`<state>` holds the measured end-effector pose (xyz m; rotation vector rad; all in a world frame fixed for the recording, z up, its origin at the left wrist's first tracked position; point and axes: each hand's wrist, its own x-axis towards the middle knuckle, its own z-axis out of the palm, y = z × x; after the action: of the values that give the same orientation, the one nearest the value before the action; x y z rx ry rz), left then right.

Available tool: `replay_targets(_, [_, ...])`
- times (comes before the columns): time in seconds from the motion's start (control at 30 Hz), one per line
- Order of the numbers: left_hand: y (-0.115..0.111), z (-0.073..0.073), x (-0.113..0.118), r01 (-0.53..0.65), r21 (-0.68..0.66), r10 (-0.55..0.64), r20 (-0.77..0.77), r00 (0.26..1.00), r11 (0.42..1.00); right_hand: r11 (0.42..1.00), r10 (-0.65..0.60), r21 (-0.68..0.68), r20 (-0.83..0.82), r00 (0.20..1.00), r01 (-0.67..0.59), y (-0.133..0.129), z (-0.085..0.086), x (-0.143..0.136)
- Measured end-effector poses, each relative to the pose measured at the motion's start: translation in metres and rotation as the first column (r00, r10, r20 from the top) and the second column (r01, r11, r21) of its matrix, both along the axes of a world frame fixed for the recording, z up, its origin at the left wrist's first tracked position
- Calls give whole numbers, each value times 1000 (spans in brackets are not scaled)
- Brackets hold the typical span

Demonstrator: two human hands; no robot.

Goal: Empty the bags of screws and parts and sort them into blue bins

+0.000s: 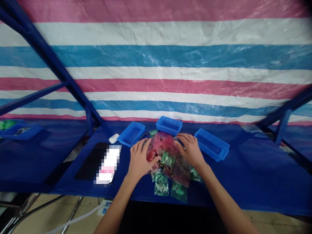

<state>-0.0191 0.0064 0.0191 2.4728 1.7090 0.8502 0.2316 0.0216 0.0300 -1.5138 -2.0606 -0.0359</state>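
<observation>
A heap of small plastic bags lies on the blue table between my two hands. Pink bags [165, 143] make up its upper part, and green-tinted bags [161, 186] holding small pale and metallic pieces lie toward the table's front edge. On the heap's left side rests my left hand [141, 157], fingers spread and thumb reaching over the bags. My right hand [190, 149] curves around the upper right side, its fingers apart at the pink bags. Neither hand visibly grips a bag. Contact under the fingertips is partly hidden.
Three blue bins stand behind the heap: a left bin [131, 134], a middle bin [169, 125] and a right bin [211, 145]. A white case [113, 138], a blurred phone [108, 165] and a dark flat object [91, 161] lie at left. Blue frame bars [52, 57] slant above.
</observation>
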Motion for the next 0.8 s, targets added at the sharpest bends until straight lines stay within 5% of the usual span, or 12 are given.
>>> replay_targets(0.13, [-2, 5, -2, 19, -3, -19, -9, 1000, 1000, 994, -108, 0, 145, 984, 109, 47, 6, 0])
replay_targets(0.3, [-9, 1, -6, 67, -43, -69, -34, 997, 997, 993, 23, -121, 267, 963, 9, 83, 8, -5])
replay_targets(0.53, [-11, -2, -15, 85, -55, -85, -9, 996, 995, 993, 77, -101, 255, 964, -52, 108, 24, 12])
replay_targets(0.8, [-5, -6, -21, 82, -38, -84, -31, 996, 996, 983, 179, -87, 292, 940, -161, 120, -4, -2])
